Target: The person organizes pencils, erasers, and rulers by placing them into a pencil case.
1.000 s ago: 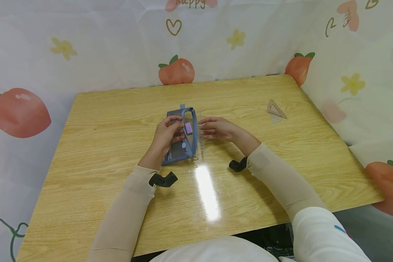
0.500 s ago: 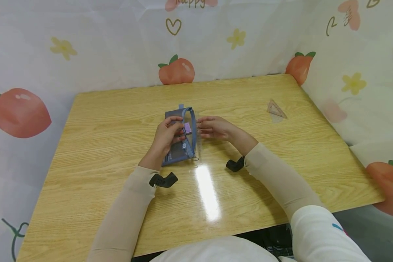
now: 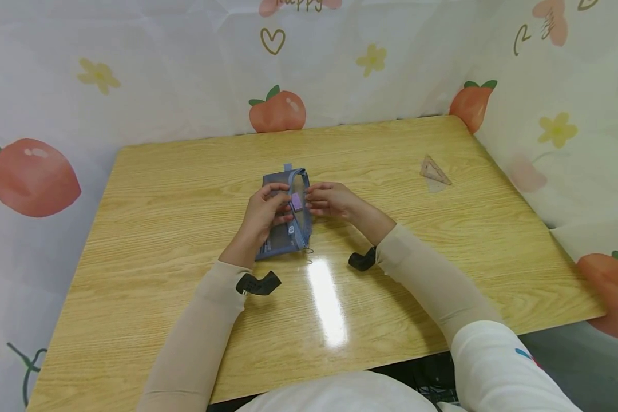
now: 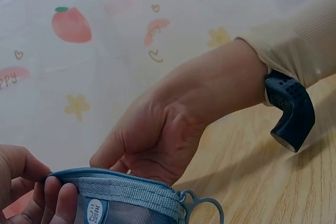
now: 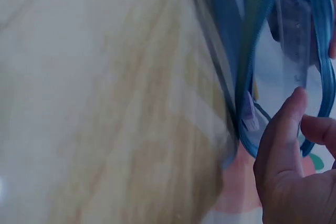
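Note:
A blue mesh pencil case [image 3: 278,237] stands tilted on the table with its zipped mouth open to the right. My left hand [image 3: 261,214] pinches the near rim of that mouth between thumb and fingers. A purple eraser [image 3: 296,202] shows inside the opening. From the right side, my right hand [image 3: 335,201] reaches to the mouth, pinching a clear ruler [image 5: 295,40]. In the right wrist view the ruler lies within the loop of the zipper. A ring-shaped zipper pull [image 4: 207,203] hangs at the case's end.
A clear triangular set square [image 3: 435,171] lies at the back right of the wooden table [image 3: 175,200]. Fruit-printed cloth [image 3: 185,74] hangs behind and beside the table. Black wrist cameras [image 3: 258,283] stick out from both sleeves.
My right hand has moved left to the pencil case, bringing the clear ruler from beside the mouth into it. The left hand keeps its hold on the rim.

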`<action>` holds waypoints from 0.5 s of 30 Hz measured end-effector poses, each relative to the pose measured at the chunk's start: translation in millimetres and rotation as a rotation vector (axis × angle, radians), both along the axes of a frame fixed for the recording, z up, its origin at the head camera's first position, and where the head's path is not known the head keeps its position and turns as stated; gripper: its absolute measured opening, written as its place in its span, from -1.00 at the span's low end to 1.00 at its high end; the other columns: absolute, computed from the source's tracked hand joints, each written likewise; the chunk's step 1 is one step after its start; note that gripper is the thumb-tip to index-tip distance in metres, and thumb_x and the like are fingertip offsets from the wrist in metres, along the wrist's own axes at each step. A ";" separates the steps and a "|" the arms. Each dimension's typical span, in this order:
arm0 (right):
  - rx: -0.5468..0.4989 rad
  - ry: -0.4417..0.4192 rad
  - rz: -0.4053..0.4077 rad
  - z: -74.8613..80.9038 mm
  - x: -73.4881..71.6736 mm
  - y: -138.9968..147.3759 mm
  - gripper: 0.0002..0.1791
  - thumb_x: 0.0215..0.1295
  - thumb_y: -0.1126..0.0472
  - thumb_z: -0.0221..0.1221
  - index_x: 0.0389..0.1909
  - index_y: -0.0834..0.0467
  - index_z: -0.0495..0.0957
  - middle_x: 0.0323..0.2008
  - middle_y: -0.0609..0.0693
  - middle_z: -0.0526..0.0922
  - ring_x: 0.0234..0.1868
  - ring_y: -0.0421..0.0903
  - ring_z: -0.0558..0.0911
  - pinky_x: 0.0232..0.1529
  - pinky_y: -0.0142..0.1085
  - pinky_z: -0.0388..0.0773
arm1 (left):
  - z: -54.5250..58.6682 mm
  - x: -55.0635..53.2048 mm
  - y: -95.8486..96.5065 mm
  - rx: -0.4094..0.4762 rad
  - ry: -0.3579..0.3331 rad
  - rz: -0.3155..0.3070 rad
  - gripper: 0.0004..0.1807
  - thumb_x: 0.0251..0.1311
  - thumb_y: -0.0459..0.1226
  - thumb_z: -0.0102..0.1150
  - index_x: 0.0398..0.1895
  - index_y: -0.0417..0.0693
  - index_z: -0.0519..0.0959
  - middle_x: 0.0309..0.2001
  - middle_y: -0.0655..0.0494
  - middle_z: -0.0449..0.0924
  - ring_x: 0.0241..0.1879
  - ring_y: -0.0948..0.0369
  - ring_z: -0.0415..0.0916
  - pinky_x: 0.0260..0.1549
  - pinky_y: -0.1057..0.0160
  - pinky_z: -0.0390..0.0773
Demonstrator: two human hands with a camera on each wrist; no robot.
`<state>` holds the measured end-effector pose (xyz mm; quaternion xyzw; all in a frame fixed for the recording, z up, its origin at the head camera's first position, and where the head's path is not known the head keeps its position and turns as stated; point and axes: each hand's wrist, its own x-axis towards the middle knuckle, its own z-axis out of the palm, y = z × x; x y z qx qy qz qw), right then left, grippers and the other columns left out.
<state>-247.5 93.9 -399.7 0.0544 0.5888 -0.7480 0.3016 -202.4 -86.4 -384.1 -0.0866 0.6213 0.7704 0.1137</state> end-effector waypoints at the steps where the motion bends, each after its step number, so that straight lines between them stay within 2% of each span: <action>1: 0.016 0.011 -0.009 -0.9 0.1 -1.4 -0.59 0.27 0.41 -0.01 0.13 0.41 0.26 -0.24 0.19 0.50 -0.40 -0.09 0.58 -0.39 -0.35 0.60 | 0.3 0.1 0.2 0.003 -0.001 0.000 -0.77 0.10 -0.41 0.07 -0.14 -0.11 0.49 -0.43 0.04 0.41 -0.55 0.26 0.45 -0.47 0.24 0.63; 9: 0.183 0.112 -0.005 -3.5 5.6 -9.6 -0.68 0.23 0.40 0.05 0.00 0.40 0.38 -0.29 0.23 0.55 -0.39 -0.03 0.62 -0.27 -0.21 0.61 | 1.0 0.4 0.1 -0.005 -0.007 -0.006 -0.73 0.11 -0.39 0.07 -0.08 -0.13 0.47 -0.40 0.04 0.42 -0.52 0.25 0.45 -0.40 0.17 0.63; 15: 0.296 0.206 0.013 2.6 5.3 -3.1 -0.69 0.21 0.37 0.09 -0.03 0.38 0.45 -0.23 0.25 0.56 -0.33 0.05 0.62 -0.26 -0.14 0.60 | 1.2 0.4 -0.2 0.001 -0.009 0.001 -0.76 0.11 -0.40 0.08 -0.12 -0.11 0.48 -0.39 0.03 0.42 -0.54 0.26 0.46 -0.47 0.24 0.63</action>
